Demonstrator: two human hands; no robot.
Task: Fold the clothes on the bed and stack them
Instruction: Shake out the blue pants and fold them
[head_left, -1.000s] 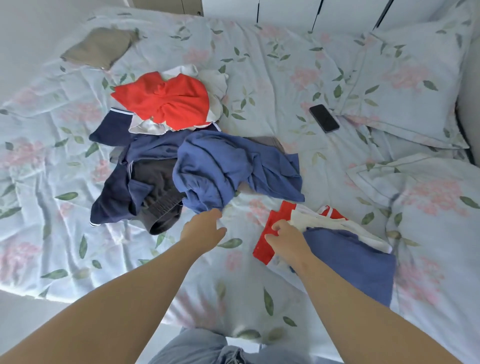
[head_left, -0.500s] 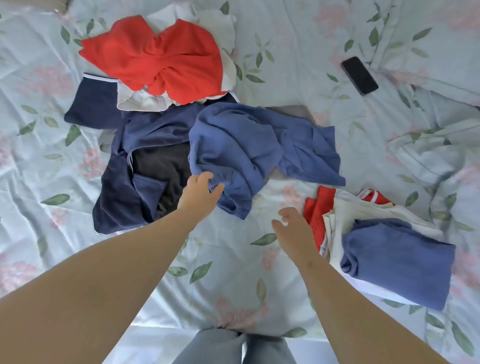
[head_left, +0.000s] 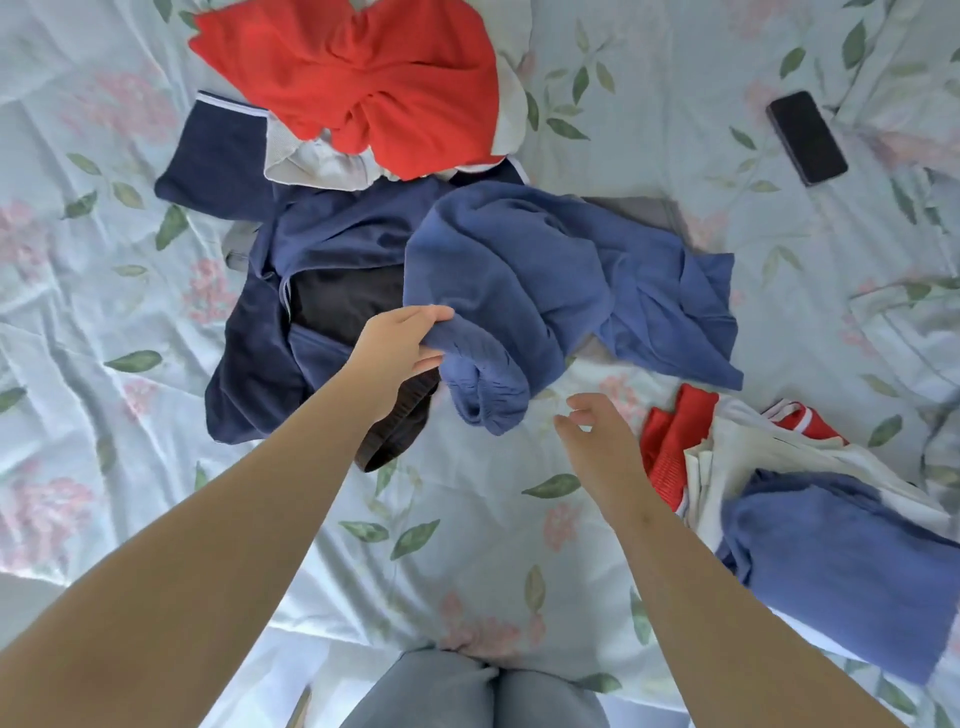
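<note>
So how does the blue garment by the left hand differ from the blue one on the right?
The crumpled garment sprawls loose on the pile; the folded garment lies flat and compact on the stack. The left hand grips the crumpled garment's edge; nothing touches the folded garment. Both are mid-blue.

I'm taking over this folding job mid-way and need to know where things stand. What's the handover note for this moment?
Left hand pinches the edge of the crumpled blue top.
Right hand is open, holding nothing, above the bedsheet.
Done: folded stack on the right, blue on top, white and red beneath.
Left to fold and stack: blue top, red garment, white garment, navy garment, black garment.
</note>
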